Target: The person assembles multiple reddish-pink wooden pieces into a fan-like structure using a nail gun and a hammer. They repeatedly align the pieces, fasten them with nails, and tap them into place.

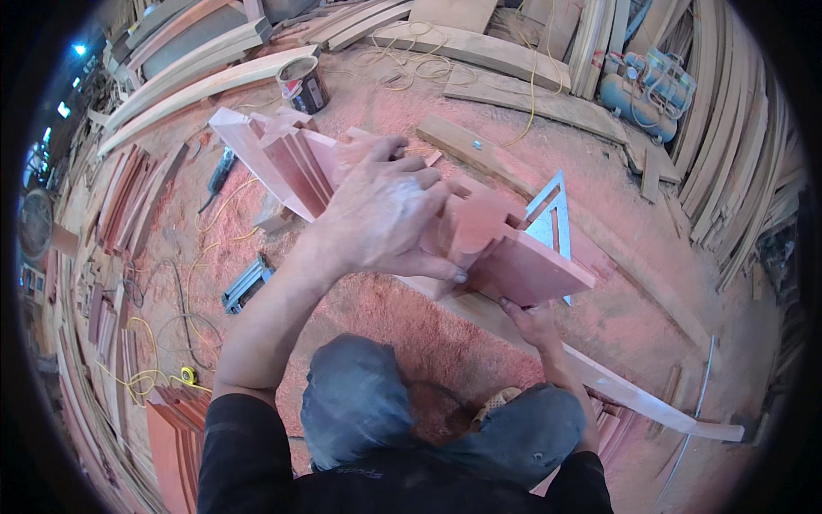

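My left hand (390, 210) reaches across the middle, its fingers curled over a notched reddish wooden piece (479, 221), thumb along the near side. From below, my right hand (533, 322) grips the lower edge of the same piece, near its flat board-like end; most of its fingers are hidden behind the wood. Just behind that end a silver triangular square (555, 224) stands tilted. To the left of my left hand, a grooved reddish wooden part (287, 163) rises at a slant. A long pale wooden beam (634, 390) runs beneath the work toward the lower right.
Reddish sawdust covers the floor. A blue nail gun (247, 283), a dark-handled power tool (221, 176) and a yellow tape measure (188, 374) lie at left. A bucket (303, 84) stands behind. An air compressor (642, 96) sits far right beside stacked boards (728, 128); a yellow hose (533, 90) trails nearby.
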Demonstrator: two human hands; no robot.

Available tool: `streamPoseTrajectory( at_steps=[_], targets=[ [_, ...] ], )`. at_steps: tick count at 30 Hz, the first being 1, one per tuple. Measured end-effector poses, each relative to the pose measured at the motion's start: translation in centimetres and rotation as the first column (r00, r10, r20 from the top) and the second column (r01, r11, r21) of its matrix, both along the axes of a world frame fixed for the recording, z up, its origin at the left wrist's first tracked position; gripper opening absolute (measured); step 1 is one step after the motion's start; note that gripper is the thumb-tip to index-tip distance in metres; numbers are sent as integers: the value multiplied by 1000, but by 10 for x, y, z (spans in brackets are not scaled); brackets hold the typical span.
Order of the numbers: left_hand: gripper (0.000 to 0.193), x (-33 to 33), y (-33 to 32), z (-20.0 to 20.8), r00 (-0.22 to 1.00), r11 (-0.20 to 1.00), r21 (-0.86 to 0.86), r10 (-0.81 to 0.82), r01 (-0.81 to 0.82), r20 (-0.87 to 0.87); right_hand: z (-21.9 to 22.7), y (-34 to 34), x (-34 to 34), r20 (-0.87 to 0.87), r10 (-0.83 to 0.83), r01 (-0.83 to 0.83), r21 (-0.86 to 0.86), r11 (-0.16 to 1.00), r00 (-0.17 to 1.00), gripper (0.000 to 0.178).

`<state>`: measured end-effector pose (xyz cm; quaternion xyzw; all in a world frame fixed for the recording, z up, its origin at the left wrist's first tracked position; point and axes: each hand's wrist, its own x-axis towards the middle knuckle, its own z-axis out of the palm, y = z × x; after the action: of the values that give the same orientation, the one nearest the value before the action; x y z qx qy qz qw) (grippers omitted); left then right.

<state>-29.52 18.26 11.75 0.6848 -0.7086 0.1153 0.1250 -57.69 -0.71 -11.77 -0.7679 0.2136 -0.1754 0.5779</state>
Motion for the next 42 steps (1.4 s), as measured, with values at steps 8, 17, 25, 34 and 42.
streamPoseTrajectory(
  at_steps=[8, 17, 25, 34, 42],
  targets=[
    [89, 2, 3, -9, 999, 995, -96, -5, 0, -49, 13, 8, 0, 41, -56, 60, -95, 994, 998, 37],
    [86, -1, 2, 0, 999, 1000, -21, 4, -5, -50, 0, 2, -6, 26, -25, 24, 40, 999, 999, 34],
    [83, -11, -6, 9, 995, 996, 61, 58, -63, 75, 2, 5, 0, -98, 115, -116, -12, 993, 989, 33],
    [98, -15, -7, 11, 991, 986, 119, 113, -120, 67, 12, -16, 0, 335, 20, -84, 179, 980, 942, 33],
    [97, -12, -8, 12, 989, 980, 157, 110, -125, 100, 28, -18, 8, 402, 28, -137, 244, 960, 915, 32]
  ],
)
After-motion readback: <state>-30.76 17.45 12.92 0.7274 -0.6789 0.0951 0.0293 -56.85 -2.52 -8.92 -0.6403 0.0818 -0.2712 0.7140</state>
